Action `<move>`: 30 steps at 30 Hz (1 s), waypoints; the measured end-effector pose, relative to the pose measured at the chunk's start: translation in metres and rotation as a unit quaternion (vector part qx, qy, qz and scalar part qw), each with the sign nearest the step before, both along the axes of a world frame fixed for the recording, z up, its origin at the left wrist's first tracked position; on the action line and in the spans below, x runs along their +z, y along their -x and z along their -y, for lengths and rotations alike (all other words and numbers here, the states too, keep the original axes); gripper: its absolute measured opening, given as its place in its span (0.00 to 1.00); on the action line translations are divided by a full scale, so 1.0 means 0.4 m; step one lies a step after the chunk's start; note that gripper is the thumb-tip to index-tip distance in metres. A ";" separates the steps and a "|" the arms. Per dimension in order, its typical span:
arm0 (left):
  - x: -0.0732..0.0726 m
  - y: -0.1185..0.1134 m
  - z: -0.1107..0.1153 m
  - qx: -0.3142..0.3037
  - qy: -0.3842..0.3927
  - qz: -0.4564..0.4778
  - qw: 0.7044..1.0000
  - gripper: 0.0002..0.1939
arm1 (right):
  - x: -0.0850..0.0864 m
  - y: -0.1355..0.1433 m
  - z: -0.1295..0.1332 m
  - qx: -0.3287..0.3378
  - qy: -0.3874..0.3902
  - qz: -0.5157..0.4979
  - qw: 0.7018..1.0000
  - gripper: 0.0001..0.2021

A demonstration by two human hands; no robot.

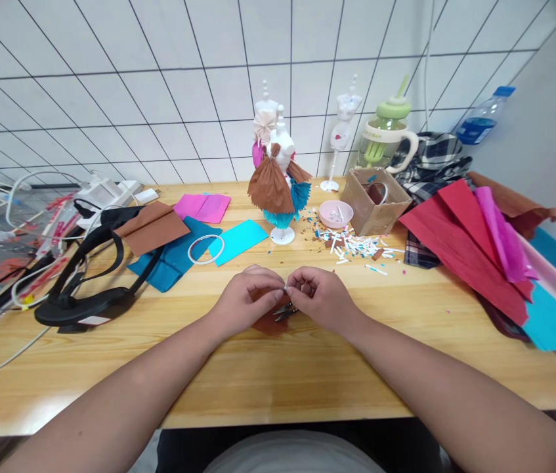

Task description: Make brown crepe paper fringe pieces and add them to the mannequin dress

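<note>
At the middle of the table, my left hand (254, 293) and my right hand (318, 292) meet fingertip to fingertip. Both are pinched closed around a tiny whitish thing, too small to name. Below them lies a piece of brown paper (272, 323), partly hidden by the fingers. Small scissors (283, 313) rest on that paper, their handles mostly covered by my right hand. Just behind stands a white mini dress form (282, 141) wearing a brown and teal crepe paper skirt (270, 184). A second form (265, 108) with a pale pleated bow is behind it.
White and coloured paper scraps (356, 246) lie beside a pink bowl (335, 214) and a cardboard box (376, 200). Folded red paper (465, 256) is at right. At left are a cyan sheet (241, 241), a white ring (206, 261), a black headset strap (85, 302) and cables.
</note>
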State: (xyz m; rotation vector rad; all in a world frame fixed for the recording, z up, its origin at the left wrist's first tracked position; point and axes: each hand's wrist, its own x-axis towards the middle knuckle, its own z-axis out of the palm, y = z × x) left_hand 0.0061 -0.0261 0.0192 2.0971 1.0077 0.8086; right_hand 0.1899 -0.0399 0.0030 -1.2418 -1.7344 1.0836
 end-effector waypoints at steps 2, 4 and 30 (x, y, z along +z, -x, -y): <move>-0.001 -0.001 0.000 0.009 0.003 -0.003 1.000 0.08 | 0.000 0.000 0.000 0.006 0.010 -0.009 1.000 0.03; -0.004 -0.004 -0.001 0.022 -0.003 -0.002 1.000 0.08 | 0.000 0.000 0.000 0.012 0.020 -0.015 1.000 0.03; 0.000 -0.004 0.000 0.082 0.011 -0.043 0.996 0.09 | -0.005 -0.001 0.010 -0.037 -0.137 0.046 0.989 0.03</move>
